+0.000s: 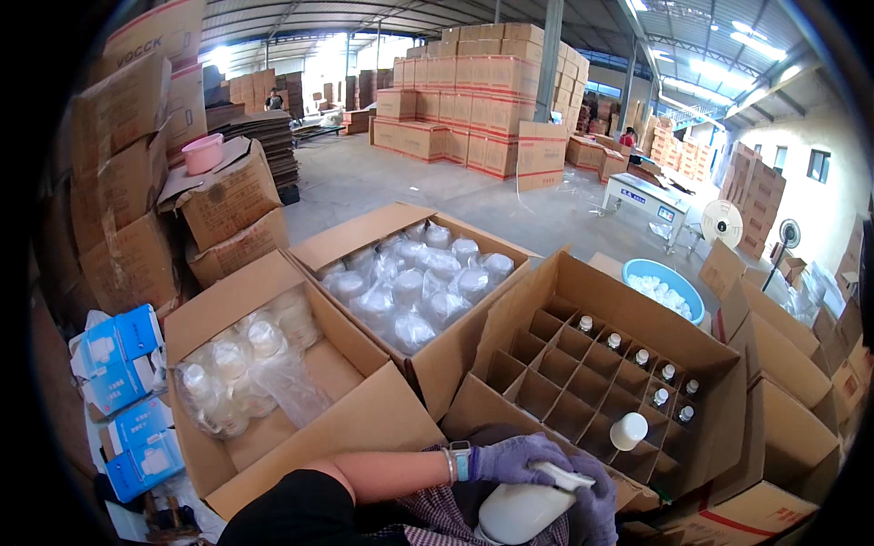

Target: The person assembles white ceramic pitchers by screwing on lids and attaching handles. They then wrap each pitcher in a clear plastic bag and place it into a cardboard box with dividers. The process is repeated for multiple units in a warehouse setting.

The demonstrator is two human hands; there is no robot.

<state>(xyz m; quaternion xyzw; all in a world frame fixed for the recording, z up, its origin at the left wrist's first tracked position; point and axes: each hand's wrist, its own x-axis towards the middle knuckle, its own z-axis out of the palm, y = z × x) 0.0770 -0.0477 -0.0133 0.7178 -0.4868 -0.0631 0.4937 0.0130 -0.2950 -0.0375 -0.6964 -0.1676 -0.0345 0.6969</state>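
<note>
Low in front of me is a white jug-like vessel [523, 514] with a narrow white piece at its top, perhaps a handle or spout. My left hand [512, 458], in a purple-grey glove with a watch at the wrist, is closed on that top piece. Gloved likewise, my right hand [596, 500] curls around the vessel's right side. Just ahead, a divided carton [492, 414] contains several bottles with white caps [660, 397]. A white cup-shaped piece [628, 431] stands upright among the dividers. The vessel's lower part is cut off by the frame edge.
An open carton [364, 428] at left and another [341, 238] behind hold plastic-wrapped white items. Blue printed boxes [118, 350] lie far left. A light-blue basin [696, 300] of white pieces sits at right. Stacked cartons [473, 100] and a machine [646, 200] stand beyond.
</note>
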